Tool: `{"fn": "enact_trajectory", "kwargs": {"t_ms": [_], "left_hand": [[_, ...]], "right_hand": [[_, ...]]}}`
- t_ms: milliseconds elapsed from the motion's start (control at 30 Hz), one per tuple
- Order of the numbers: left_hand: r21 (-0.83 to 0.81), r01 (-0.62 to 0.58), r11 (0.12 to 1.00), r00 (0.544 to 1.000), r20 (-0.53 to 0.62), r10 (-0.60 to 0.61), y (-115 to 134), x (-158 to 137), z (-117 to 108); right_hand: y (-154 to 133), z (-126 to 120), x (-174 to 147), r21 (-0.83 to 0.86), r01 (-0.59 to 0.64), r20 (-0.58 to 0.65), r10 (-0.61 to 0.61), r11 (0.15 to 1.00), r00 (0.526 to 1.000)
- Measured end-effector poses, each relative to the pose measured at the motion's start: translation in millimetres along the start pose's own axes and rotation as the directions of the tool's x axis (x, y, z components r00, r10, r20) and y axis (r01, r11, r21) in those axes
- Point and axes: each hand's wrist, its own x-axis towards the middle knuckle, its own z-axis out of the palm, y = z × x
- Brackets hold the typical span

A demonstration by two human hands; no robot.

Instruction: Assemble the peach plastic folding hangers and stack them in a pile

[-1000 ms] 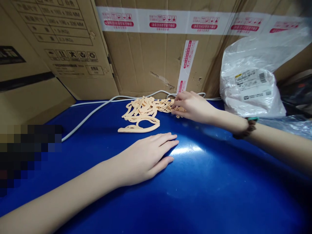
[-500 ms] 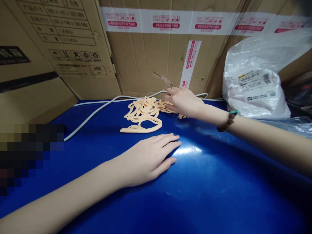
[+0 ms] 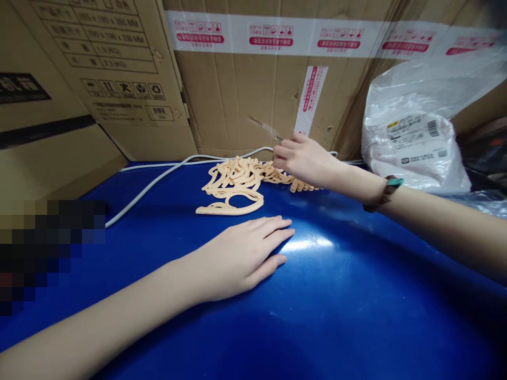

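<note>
My left hand (image 3: 241,258) lies flat on the blue tabletop, fingers stretched out and nothing in it. Just beyond its fingertips is a peach-coloured plastic folding hanger (image 3: 233,210), folded up and lying apart at the front of a heap. The heap of similar folded hangers (image 3: 237,174) spreads along the back of the table. Over the right part of this heap is my right hand (image 3: 304,161), its fingers curled down and closed. Whatever those fingers hold, if anything, is hidden behind the hand. Small peach ends (image 3: 303,186) show beneath the palm.
A white cable (image 3: 148,191) runs behind the heap and curves forward on the left. Cardboard boxes (image 3: 237,95) stand along the back and left side. On the right a white plastic bag (image 3: 415,142) with a label rests against the cardboard. The blue tabletop (image 3: 317,316) stretches toward me.
My right hand has shifted slightly right, its fingers curling more, and more of the peach ends under it now show. My left hand and the front hanger have stayed put.
</note>
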Motion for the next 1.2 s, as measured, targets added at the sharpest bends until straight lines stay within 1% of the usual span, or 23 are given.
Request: {"fn": "enact_trajectory", "kwargs": {"t_ms": [167, 233, 300, 367, 433, 533, 600, 633, 700, 733, 800, 867, 933, 967, 1067, 1133, 1200], "left_hand": [[-0.006, 0.009, 1.0, 1.0, 0.016, -0.009, 1.4, 0.9, -0.5], [-0.008, 0.007, 1.0, 1.0, 0.014, -0.007, 2.2, 1.1, -1.1], [-0.009, 0.008, 1.0, 1.0, 0.014, -0.007, 2.7, 1.4, -1.6], [-0.009, 0.011, 1.0, 1.0, 0.013, -0.011, 3.0, 1.7, -1.9], [-0.008, 0.007, 1.0, 1.0, 0.01, -0.007, 3.1, 2.0, -2.0], [-0.005, 0.001, 1.0, 1.0, 0.0, -0.001, 4.0, 2.4, -2.1], [-0.01, 0.002, 1.0, 1.0, 0.002, -0.002, 5.0, 2.7, -2.4], [-0.012, 0.004, 1.0, 1.0, 0.004, -0.004, 5.5, 2.9, -2.6], [-0.015, 0.006, 1.0, 1.0, 0.007, -0.006, 6.0, 3.3, -2.8], [-0.017, 0.009, 1.0, 1.0, 0.008, -0.008, 6.1, 3.3, -2.7], [-0.025, 0.014, 1.0, 1.0, 0.009, -0.013, 6.1, 2.7, -2.6], [-0.038, 0.015, 0.999, 1.0, 0.007, -0.014, 6.3, 1.6, -2.6], [-0.05, 0.013, 0.999, 1.0, -0.001, -0.013, 7.0, 1.5, -3.5], [-0.055, 0.012, 0.998, 1.0, -0.006, -0.012, 7.4, 2.6, -4.4], [-0.031, 0.012, 0.999, 1.0, -0.024, -0.013, 6.6, 13.8, -8.6], [0.041, 0.038, 0.998, 0.998, -0.054, -0.036, 2.1, 28.8, -11.4], [0.151, 0.086, 0.985, 0.991, -0.116, -0.068, -6.6, 48.5, -13.1]], "right_hand": [[10.7, -10.3, -10.2, 0.033, -0.029, 0.0, 0.029, 0.999, 1.0], [15.5, -13.8, -16.7, 0.02, -0.051, 0.003, 0.051, 0.999, 0.999], [19.8, -17.5, -24.2, -0.012, -0.089, -0.005, 0.089, 0.996, 0.996], [22.4, -21.6, -32.0, -0.022, -0.17, -0.028, 0.169, 0.985, 0.985], [23.2, -25.6, -39.2, 0.024, -0.289, -0.05, 0.29, 0.957, 0.956], [21.7, -30.1, -47.8, 0.205, -0.444, -0.095, 0.47, 0.872, 0.878], [19.7, -32.2, -51.7, 0.38, -0.495, -0.129, 0.575, 0.781, 0.808], [18.4, -33.2, -53.3, 0.476, -0.503, -0.131, 0.624, 0.721, 0.77], [14.4, -36.2, -56.2, 0.663, -0.492, -0.088, 0.712, 0.564, 0.697], [11.6, -38.3, -58.0, 0.747, -0.474, -0.038, 0.741, 0.467, 0.67], [4.2, -44.1, -63.1, 0.866, -0.431, 0.098, 0.761, 0.252, 0.641], [-5.0, -51.5, -70.8, 0.91, -0.412, 0.24, 0.737, 0.056, 0.632], [-14.9, -58.9, -81.1, 0.902, -0.424, 0.352, 0.703, -0.079, 0.618], [-19.4, -62.0, -86.8, 0.891, -0.435, 0.399, 0.686, -0.132, 0.608], [-30.1, -66.9, -104.1, 0.859, -0.452, 0.49, 0.639, -0.24, 0.593], [-34.2, -67.0, -113.5, 0.84, -0.457, 0.532, 0.617, -0.293, 0.58], [-36.2, -65.9, -120.3, 0.834, -0.453, 0.543, 0.616, -0.315, 0.571]]}}
